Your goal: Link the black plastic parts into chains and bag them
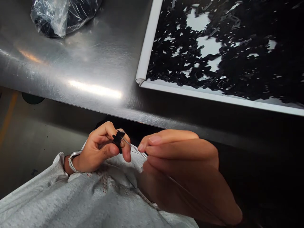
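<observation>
Just off the table's front edge, my left hand [98, 150] pinches a small black plastic part [118, 139] between thumb and fingers. My right hand [182, 155] is closed around thin metal tweezers [135, 148], whose slender prongs reach left to the black part. The tips meet or overlap the part; whether they grip it I cannot tell. Most of the tweezers' body is hidden by my right hand, which is partly blurred.
A white tray [190, 91] with many small black parts [175, 60] stands on the metal table [106, 60] at the upper right. At the upper left lies a clear plastic bag [54, 15] with dark contents. The table's front edge runs just beyond my hands.
</observation>
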Demonstrator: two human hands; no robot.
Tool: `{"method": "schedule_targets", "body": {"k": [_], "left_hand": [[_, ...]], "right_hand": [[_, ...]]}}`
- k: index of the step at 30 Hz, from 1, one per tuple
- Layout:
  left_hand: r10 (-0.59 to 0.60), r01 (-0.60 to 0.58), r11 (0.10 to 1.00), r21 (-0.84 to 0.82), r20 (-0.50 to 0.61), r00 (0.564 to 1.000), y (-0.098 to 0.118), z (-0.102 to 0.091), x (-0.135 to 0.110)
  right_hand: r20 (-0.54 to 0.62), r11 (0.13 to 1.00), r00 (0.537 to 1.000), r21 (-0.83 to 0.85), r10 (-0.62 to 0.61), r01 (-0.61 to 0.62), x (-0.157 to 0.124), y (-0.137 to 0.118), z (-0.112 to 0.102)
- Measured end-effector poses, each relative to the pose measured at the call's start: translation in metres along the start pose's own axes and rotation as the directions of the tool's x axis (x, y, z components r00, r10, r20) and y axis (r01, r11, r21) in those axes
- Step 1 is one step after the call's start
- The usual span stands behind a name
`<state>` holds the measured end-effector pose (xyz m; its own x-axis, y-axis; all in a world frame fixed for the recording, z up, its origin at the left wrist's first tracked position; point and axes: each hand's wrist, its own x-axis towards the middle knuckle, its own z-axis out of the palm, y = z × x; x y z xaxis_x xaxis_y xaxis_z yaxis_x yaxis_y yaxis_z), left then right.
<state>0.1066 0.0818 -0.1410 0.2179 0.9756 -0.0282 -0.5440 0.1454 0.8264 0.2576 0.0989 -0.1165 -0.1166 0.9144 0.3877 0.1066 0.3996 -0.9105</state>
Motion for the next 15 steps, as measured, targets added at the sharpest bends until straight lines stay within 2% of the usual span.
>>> {"method": "schedule_targets", "body": {"k": [5, 10, 15], "left_hand": [[0.015, -0.014, 1.0, -0.025, 0.022, 1.0, 0.001, -0.002, 0.004], [0.004, -0.003, 0.999, -0.033, 0.015, 1.0, 0.002, -0.002, 0.009], [0.0, -0.001, 1.0, -0.023, -0.04, 0.999, 0.004, 0.0, 0.013]], "right_hand": [[-0.011, 0.995, 0.996, -0.042, -0.089, 0.088, 0.007, 0.008, 0.007], [-0.16, 0.967, 0.954, -0.064, -0.252, 0.245, 0.012, 0.01, 0.008], [-0.196, 0.953, 0.934, -0.016, -0.3, 0.303, 0.016, 0.018, 0.014]]}}
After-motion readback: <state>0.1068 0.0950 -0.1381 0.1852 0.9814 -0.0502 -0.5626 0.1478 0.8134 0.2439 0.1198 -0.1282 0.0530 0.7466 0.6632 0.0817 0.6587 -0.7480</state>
